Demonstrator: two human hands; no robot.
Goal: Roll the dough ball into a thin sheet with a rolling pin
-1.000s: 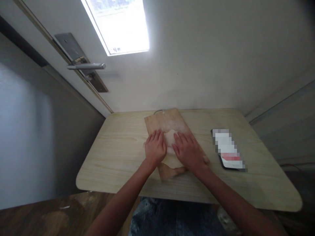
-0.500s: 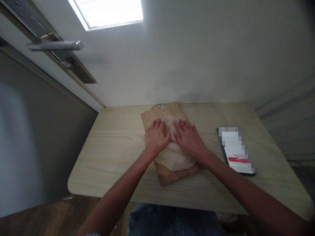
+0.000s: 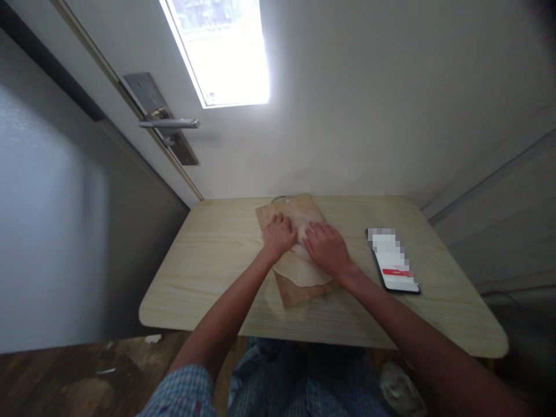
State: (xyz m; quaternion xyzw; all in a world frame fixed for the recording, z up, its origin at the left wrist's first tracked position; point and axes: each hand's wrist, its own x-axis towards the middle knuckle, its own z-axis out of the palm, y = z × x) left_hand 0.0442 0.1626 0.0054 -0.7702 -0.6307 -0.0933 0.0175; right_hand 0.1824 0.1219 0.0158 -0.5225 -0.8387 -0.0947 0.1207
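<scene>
A pale, flat sheet of dough (image 3: 299, 271) lies on a wooden board (image 3: 293, 294), its near edge curved and hanging short of the board's front corner. My left hand (image 3: 279, 234) rests on the far left part of the dough, fingers bent over its edge. Beside it, on the right, my right hand (image 3: 326, 248) grips the same far edge with curled fingers. White, flour-like dust shows on the board between and beyond the hands. The fingertips and the dough under them are partly hidden.
The board lies on a light wooden table (image 3: 208, 260). To the right is a phone (image 3: 393, 260) with a lit, partly blurred screen. Behind the table stands a white door with a metal handle (image 3: 169, 123) and a bright window pane (image 3: 230, 63).
Both hands have gone from flatter, spread fingers to bent fingers at the dough's far edge. The camera view has tilted up and shifted, showing more of the door and window.
</scene>
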